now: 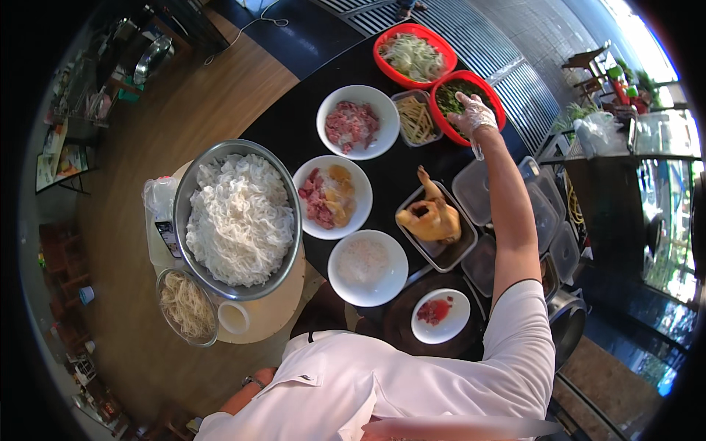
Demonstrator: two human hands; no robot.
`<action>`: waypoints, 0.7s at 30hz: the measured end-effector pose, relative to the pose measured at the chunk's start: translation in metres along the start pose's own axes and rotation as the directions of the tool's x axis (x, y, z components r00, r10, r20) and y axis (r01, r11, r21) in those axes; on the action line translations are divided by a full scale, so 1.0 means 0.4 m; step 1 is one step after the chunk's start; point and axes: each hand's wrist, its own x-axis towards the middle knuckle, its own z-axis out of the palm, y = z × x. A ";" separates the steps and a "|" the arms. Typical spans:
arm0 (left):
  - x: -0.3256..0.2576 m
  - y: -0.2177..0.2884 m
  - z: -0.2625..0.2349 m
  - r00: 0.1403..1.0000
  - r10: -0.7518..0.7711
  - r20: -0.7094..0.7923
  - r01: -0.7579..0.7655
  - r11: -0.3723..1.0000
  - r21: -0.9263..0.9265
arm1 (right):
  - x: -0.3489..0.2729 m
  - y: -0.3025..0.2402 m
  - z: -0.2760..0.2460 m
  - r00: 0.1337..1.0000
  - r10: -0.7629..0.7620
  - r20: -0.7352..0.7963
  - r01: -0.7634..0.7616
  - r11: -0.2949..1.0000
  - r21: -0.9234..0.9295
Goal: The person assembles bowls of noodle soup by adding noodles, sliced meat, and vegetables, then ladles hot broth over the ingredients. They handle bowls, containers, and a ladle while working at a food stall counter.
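Note:
My right hand (473,115), in a clear plastic glove, reaches over the red basket (501,116) of chopped green herbs (448,94). Its fingers are apart, and I see nothing held in them. Low at the left is my left hand (265,375), by my white shirt with a dark band at the wrist; its fingers are hidden. Beside the herbs stand a red basket of sliced onion (414,59) and a clear box of pale strips (416,120). Two white bowls hold raw meat (351,125) and meat with yellowish pieces (340,195). A third bowl holds white grains (362,261).
A cooked chicken (434,220) lies in a metal tray, near plastic lids (478,191). A small white bowl (441,331) holds something red. At left, a large steel bowl (293,242) of white noodles stands beside a smaller bowl of thin noodles (186,305) and a cup (234,317).

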 end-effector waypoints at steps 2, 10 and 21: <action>-0.011 0.019 -0.016 1.000 0.002 -0.012 -0.002 1.000 -0.018 | 0.042 -0.028 0.026 0.997 0.007 0.081 -0.005 1.000 -0.022; -0.013 0.142 -0.069 0.993 0.089 -0.076 -0.094 0.994 -0.054 | 0.116 0.047 0.132 0.990 0.075 0.116 -0.070 0.997 -0.044; -0.010 0.203 -0.083 0.951 0.267 -0.153 -0.259 0.963 0.072 | 0.065 -0.167 -0.018 0.990 -0.105 0.092 0.028 0.796 0.605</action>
